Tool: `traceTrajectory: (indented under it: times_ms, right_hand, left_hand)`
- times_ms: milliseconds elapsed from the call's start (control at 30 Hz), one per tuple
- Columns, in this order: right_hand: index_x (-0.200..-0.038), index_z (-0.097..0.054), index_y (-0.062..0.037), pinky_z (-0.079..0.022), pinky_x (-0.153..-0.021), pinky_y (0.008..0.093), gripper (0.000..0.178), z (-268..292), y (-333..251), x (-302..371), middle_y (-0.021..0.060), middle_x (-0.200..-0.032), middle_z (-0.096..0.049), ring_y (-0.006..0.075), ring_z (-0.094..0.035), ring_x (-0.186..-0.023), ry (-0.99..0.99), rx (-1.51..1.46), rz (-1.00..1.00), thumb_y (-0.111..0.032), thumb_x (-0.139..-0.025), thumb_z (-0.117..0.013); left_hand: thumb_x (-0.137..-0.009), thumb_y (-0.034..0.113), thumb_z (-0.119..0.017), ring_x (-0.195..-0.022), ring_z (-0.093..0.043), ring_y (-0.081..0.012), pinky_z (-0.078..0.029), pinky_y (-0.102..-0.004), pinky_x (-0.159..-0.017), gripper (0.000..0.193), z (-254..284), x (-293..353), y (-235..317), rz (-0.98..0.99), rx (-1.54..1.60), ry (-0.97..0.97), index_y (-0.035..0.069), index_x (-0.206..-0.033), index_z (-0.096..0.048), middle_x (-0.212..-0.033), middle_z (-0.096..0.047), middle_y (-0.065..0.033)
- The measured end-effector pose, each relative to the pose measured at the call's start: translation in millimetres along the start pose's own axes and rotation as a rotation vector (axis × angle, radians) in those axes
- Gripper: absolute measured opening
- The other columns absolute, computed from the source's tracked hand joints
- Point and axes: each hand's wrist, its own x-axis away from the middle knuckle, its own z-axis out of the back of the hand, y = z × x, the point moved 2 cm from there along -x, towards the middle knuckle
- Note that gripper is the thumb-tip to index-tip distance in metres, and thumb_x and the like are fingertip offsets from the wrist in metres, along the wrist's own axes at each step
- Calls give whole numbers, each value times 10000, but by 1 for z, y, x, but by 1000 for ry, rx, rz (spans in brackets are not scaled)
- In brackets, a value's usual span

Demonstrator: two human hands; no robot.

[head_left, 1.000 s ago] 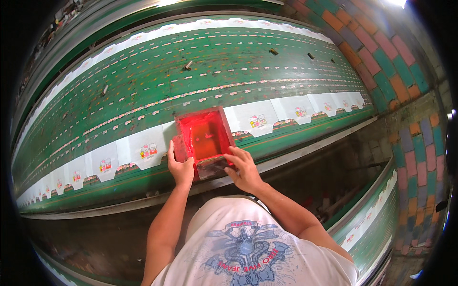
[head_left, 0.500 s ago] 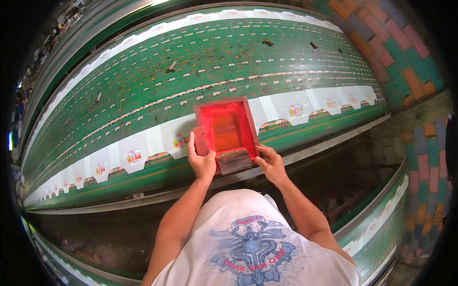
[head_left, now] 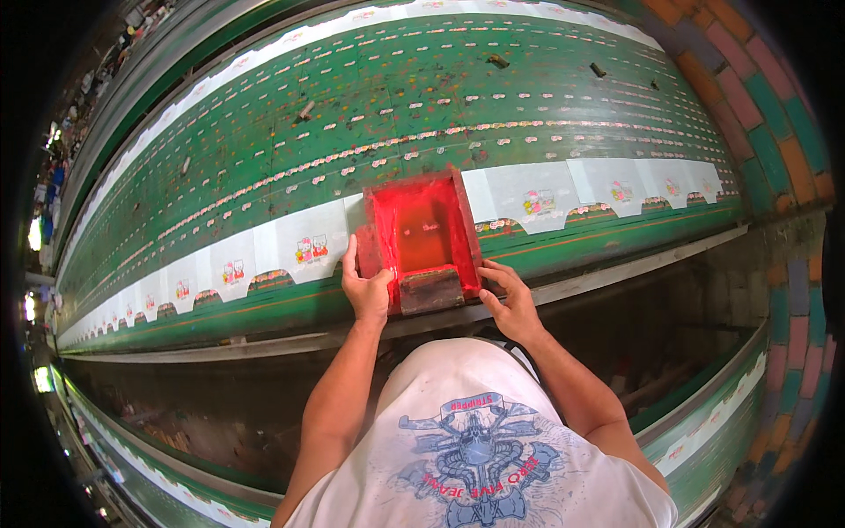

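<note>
A screen-printing frame (head_left: 470,216) with red-stained wooden sides is over the row of white fabric pieces on the near edge of the long green table. Red ink coats the inside of the frame, and a dark wooden squeegee-like block (head_left: 430,291) is at its near end. My left hand (head_left: 366,289) grips the left side near the front, thumb on top. Around the near right corner, my right hand (head_left: 513,304) holds the frame with bent fingers. White fabric pieces with small cartoon prints (head_left: 539,204) lie on both sides of it. The fabric beneath is hidden.
The long green table (head_left: 352,150) carries rows of small printed marks and another white fabric strip (head_left: 431,11) along its far edge. Small dark blocks (head_left: 498,62) lie on it. A second green table (head_left: 704,440) is behind me at the lower right; coloured paving (head_left: 775,114) is at the right.
The frame has shifted slightly right along the fabric row, uncovering more of the print on its left. Both hands keep their hold. The whole view has tilted a little.
</note>
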Motion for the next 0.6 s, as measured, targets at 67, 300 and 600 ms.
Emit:
traceTrajectory:
  times_ms: [67,300,600]
  right_hand:
    - [-1454,-729,-56,-543,-1172,448,450,4,-9,-1,201,-1549,-660,380,-636,-1430,43,194,129,-59,-1011,-808]
    - [-1391,-757,-64,-550,-1158,524,497,-16,-51,-6,169,-1490,-700,396,-655,-1382,-91,449,497,-49,-908,-872]
    - [-1392,-758,-69,-538,-1074,478,523,-52,-70,-34,102,-1366,-733,329,-674,-1269,-283,788,608,-82,-869,-765]
  left_hand:
    - [-761,-121,-727,-1491,-587,-245,-459,-390,-1263,993,-5,2,3,34,32,-6,-16,-1715,-471,-1680,-565,-154]
    - [-779,-152,-728,-1478,-587,-234,-496,-379,-1230,969,-4,2,5,71,93,-10,-5,-1706,-486,-1665,-568,-159]
    - [-774,-134,-747,-1521,-555,-256,-488,-383,-1242,969,-2,-1,-2,45,32,-25,-15,-1701,-489,-1680,-542,-186]
